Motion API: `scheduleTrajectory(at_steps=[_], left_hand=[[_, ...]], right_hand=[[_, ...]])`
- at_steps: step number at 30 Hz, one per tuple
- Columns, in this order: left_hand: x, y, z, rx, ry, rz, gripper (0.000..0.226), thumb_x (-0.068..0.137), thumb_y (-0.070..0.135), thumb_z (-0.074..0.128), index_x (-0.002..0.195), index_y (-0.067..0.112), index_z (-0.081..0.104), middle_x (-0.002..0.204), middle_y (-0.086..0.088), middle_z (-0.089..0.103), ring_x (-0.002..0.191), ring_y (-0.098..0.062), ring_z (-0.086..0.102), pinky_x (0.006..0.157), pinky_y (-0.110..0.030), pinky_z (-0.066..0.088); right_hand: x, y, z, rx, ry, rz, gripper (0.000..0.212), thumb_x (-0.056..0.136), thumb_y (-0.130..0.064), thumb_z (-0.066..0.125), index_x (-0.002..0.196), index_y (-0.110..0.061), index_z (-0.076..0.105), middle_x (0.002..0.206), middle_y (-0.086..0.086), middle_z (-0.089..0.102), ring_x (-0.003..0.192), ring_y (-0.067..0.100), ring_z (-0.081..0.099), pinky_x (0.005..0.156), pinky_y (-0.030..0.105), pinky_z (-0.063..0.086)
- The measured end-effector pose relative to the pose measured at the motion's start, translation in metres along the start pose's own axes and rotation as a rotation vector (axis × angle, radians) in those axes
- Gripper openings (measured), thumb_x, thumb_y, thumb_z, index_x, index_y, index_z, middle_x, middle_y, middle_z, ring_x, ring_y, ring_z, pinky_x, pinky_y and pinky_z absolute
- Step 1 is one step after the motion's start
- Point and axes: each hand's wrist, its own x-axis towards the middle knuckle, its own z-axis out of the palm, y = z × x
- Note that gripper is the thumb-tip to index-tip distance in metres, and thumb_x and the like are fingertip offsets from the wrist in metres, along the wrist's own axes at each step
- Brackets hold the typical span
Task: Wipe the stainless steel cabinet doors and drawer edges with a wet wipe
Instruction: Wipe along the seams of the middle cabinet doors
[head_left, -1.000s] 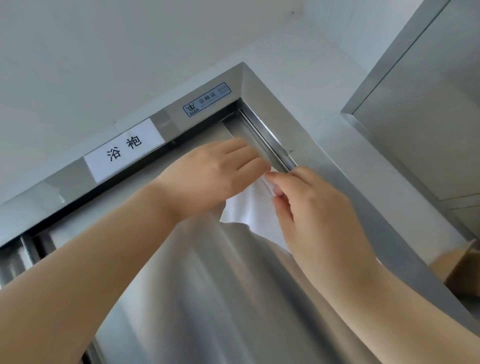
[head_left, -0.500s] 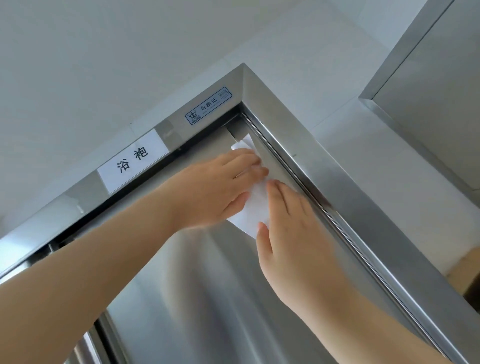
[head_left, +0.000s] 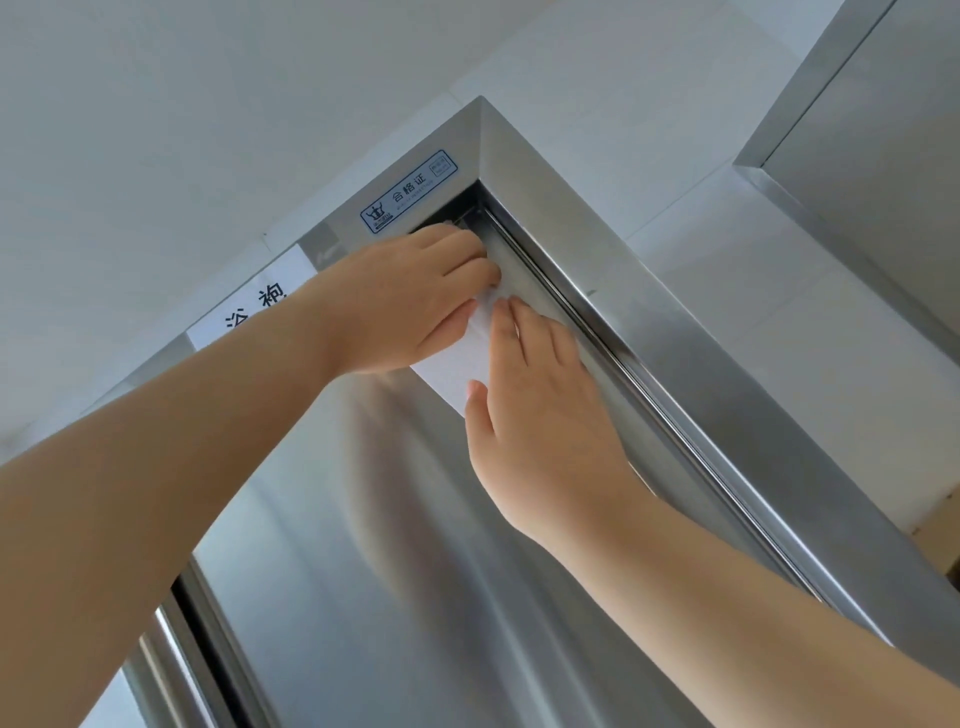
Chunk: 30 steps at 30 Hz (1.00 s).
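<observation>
So, wet wipe (head_left: 457, 366) flat against cabinet door (head_left: 415, 571), top right corner, just beside frame (head_left: 654, 322). Right hand (head_left: 540, 415) presses it, fingers straight. Left hand (head_left: 415, 296) covers upper part, fingers bent; pinching or not, can't tell.

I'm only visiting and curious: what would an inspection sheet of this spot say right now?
Surface: steel door, streaky sheen, set in a steel frame.
Job's things: white wipe, pressed on the door near its top right corner.
Clutter: nothing seen.
Hands: left hand and right hand both press the wipe, fingers fairly straight.
Cables: nothing seen.
Surroundings: white wall; blue sticker and white label on the frame; second steel cabinet at right.
</observation>
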Motion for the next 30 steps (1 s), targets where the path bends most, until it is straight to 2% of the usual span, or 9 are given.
scheduleTrajectory(at_steps=[7, 12, 16, 20, 23, 26, 30], left_hand=[[0.000, 0.018, 0.009, 0.027, -0.017, 0.069, 0.032, 0.097, 0.020, 0.036, 0.113, 0.002, 0.058, 0.105, -0.017, 0.057, 0.096, -0.036, 0.054, 0.091, -0.046, 0.044], [-0.003, 0.073, 0.012, -0.006, 0.003, 0.126, 0.036, 0.095, 0.019, 0.032, 0.108, 0.003, 0.061, 0.101, -0.018, 0.060, 0.092, -0.036, 0.056, 0.106, -0.046, 0.033], [-0.006, 0.141, 0.019, -0.119, -0.013, 0.207, 0.037, 0.092, 0.018, 0.029, 0.103, 0.003, 0.061, 0.095, -0.015, 0.059, 0.089, -0.035, 0.054, 0.097, -0.040, 0.034], [-0.006, 0.209, 0.025, -0.209, -0.010, 0.330, 0.031, 0.088, 0.017, 0.037, 0.101, 0.003, 0.061, 0.091, -0.012, 0.058, 0.083, -0.032, 0.053, 0.082, -0.043, 0.044], [-0.003, 0.267, 0.030, -0.256, -0.013, 0.422, 0.029, 0.086, 0.021, 0.042, 0.099, 0.007, 0.063, 0.088, -0.006, 0.056, 0.080, -0.028, 0.051, 0.077, -0.039, 0.046], [-0.002, 0.328, 0.031, -0.287, -0.055, 0.505, 0.027, 0.084, 0.028, 0.048, 0.099, 0.013, 0.065, 0.088, 0.000, 0.055, 0.080, -0.022, 0.051, 0.074, -0.033, 0.046], [0.000, 0.414, 0.034, -0.397, -0.197, 0.611, 0.025, 0.092, 0.022, 0.045, 0.112, 0.011, 0.056, 0.101, -0.002, 0.053, 0.092, -0.024, 0.048, 0.084, -0.036, 0.043]], right_hand=[[-0.025, 0.007, 0.002, -0.040, -0.013, 0.033, 0.063, 0.095, -0.032, 0.030, 0.148, -0.007, 0.007, 0.153, 0.006, 0.015, 0.136, 0.019, 0.017, 0.112, 0.028, 0.019], [-0.079, 0.023, 0.000, -0.029, -0.031, 0.125, 0.066, 0.092, -0.033, 0.030, 0.149, -0.009, 0.007, 0.151, 0.004, 0.020, 0.135, 0.020, 0.021, 0.111, 0.030, 0.021], [-0.145, 0.044, -0.004, -0.009, -0.023, 0.263, 0.061, 0.091, -0.027, 0.037, 0.147, -0.006, 0.022, 0.143, 0.008, 0.035, 0.125, 0.026, 0.036, 0.104, 0.035, 0.033], [-0.214, 0.067, -0.006, -0.036, -0.062, 0.355, 0.062, 0.091, -0.029, 0.033, 0.146, -0.004, 0.023, 0.141, 0.009, 0.035, 0.123, 0.024, 0.035, 0.104, 0.030, 0.027], [-0.266, 0.091, -0.011, -0.018, -0.076, 0.446, 0.060, 0.091, -0.029, 0.032, 0.145, -0.004, 0.026, 0.139, 0.009, 0.036, 0.122, 0.024, 0.036, 0.103, 0.029, 0.027], [-0.324, 0.112, -0.016, -0.010, -0.122, 0.531, 0.057, 0.092, -0.027, 0.032, 0.143, -0.003, 0.027, 0.138, 0.011, 0.035, 0.122, 0.025, 0.036, 0.102, 0.029, 0.029], [-0.395, 0.136, -0.027, -0.059, -0.234, 0.660, 0.057, 0.091, -0.027, 0.033, 0.141, -0.002, 0.032, 0.136, 0.011, 0.036, 0.123, 0.024, 0.037, 0.100, 0.033, 0.038]])
